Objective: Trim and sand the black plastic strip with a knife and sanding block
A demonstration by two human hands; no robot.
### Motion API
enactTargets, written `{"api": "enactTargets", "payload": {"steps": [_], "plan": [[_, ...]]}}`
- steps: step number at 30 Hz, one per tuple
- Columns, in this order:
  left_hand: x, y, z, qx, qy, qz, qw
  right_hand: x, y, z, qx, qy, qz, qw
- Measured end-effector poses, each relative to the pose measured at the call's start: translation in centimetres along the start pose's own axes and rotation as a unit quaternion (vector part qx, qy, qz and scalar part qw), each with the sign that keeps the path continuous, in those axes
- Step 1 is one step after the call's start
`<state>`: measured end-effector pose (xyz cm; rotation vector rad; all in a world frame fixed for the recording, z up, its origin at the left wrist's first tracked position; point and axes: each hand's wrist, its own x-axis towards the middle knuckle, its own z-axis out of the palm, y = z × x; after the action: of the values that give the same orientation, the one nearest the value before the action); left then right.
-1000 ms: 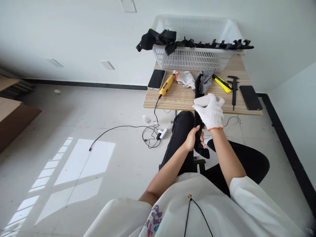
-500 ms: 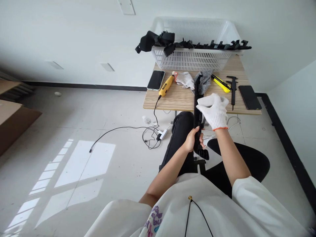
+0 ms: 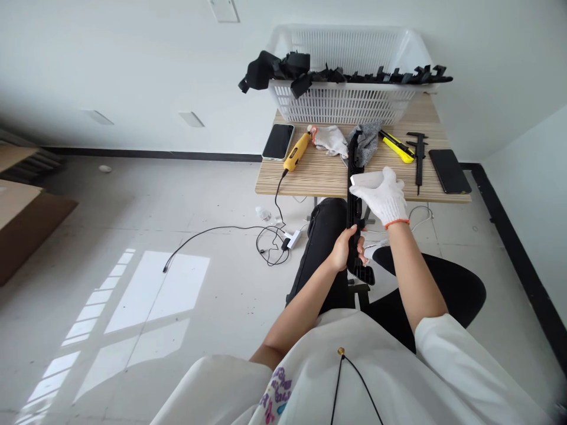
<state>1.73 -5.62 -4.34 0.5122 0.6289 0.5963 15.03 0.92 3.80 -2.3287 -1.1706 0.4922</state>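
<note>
Your bare left hand [image 3: 342,250] is closed around the lower part of the black strip [image 3: 352,206], slim, ribbed plastic reaching over the desk [image 3: 305,186]. Your right hand [image 3: 384,196], in white knit, is partly curled at its middle; whether it grips anything, you can't tell from here. Work on the strip looks under way, how much remains unclear. Beyond lie the yellow tool [image 3: 296,153], knife [image 3: 397,147], caliper [image 3: 419,162] and fuzzy grey cloth [image 3: 368,141], then jagged black parts [image 3: 292,66] across the slatted basket [image 3: 336,105]

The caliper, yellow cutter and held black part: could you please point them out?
Caliper [image 3: 419,165], head view, on its beam.
Yellow cutter [image 3: 404,155], head view, on its handle.
Black part [image 3: 352,206], head view, on its middle.
</note>
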Motion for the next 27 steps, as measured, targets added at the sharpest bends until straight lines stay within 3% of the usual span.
{"api": "enactTargets", "payload": {"steps": [3, 10, 14, 18, 22, 27], "plan": [[0.0, 0.0, 0.0, 0.004, 0.000, 0.003, 1.000, 1.6, 0.7, -0.4, 0.005, -0.013, -0.022, 1.000], [0.0, 0.1, 0.1, -0.003, -0.003, 0.003, 1.000, 3.3, 1.9, -0.3, 0.162, -0.095, -0.028, 0.982], [0.0, 0.0, 0.1, 0.000, -0.008, -0.001, 1.000, 2.4, 1.4, -0.8, 0.153, -0.021, 0.012, 0.988], [0.0, -0.1, 0.0, 0.001, -0.002, 0.000, 1.000, 1.6, 1.0, -0.7, 0.192, -0.083, 0.031, 0.977], [0.0, -0.1, -0.1, 0.005, -0.011, 0.002, 1.000, 1.7, 1.3, -0.4, 0.204, -0.026, 0.017, 0.978], [0.0, 0.0, -0.1, 0.004, -0.016, 0.001, 1.000, 2.1, 2.1, -0.7, 0.201, -0.060, 0.007, 0.978]]}}
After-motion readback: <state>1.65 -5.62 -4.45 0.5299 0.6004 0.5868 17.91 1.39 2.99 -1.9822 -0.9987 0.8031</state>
